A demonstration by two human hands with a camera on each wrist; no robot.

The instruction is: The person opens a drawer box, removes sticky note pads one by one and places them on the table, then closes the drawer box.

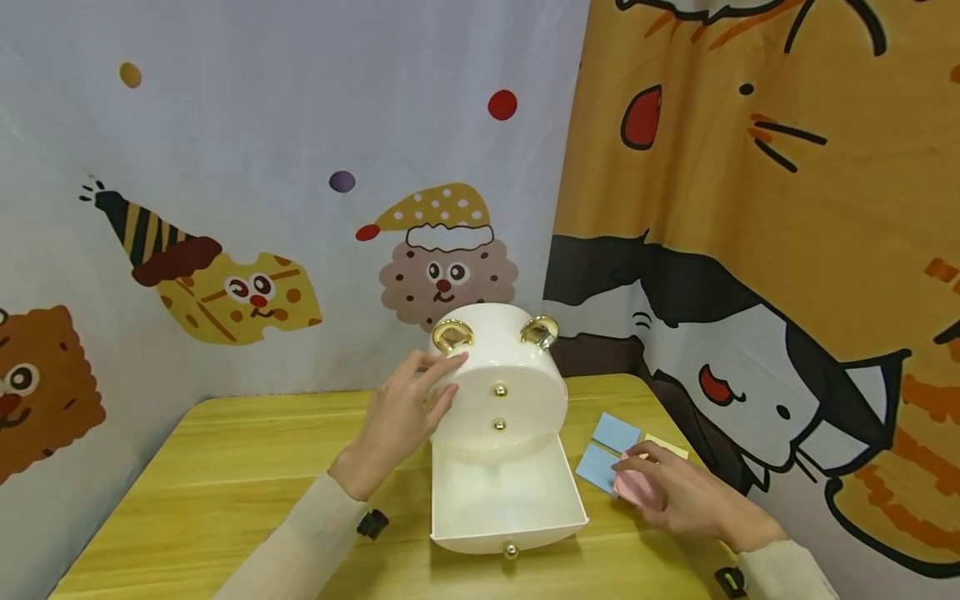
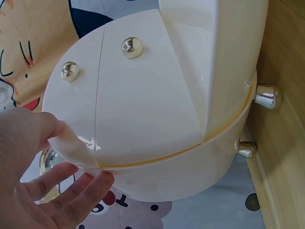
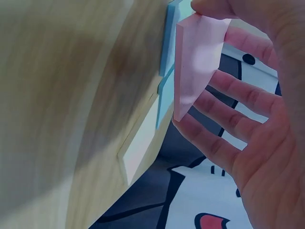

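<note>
My right hand (image 1: 686,492) pinches a pink sticky note pad (image 3: 199,59) by its edges, thumb on one side and fingers on the other. Beside it on the table lie two blue sticky note pads (image 1: 617,432) and a pale yellow pad (image 3: 139,138). A white cabinet (image 1: 498,404) with gold ears and gold knobs stands at the middle. Its bottom drawer (image 1: 504,492) is pulled out, with no contents visible inside. Against the cabinet's upper left rests my left hand (image 1: 397,412), its fingers loosely extended along the side and its thumb near the front face (image 2: 138,109).
The wooden table (image 1: 262,475) reaches back to a curtain (image 1: 300,125) printed with cartoon food. An orange curtain with cartoon cats (image 1: 750,183) hangs at the right. Small gold feet (image 2: 268,97) show under the cabinet.
</note>
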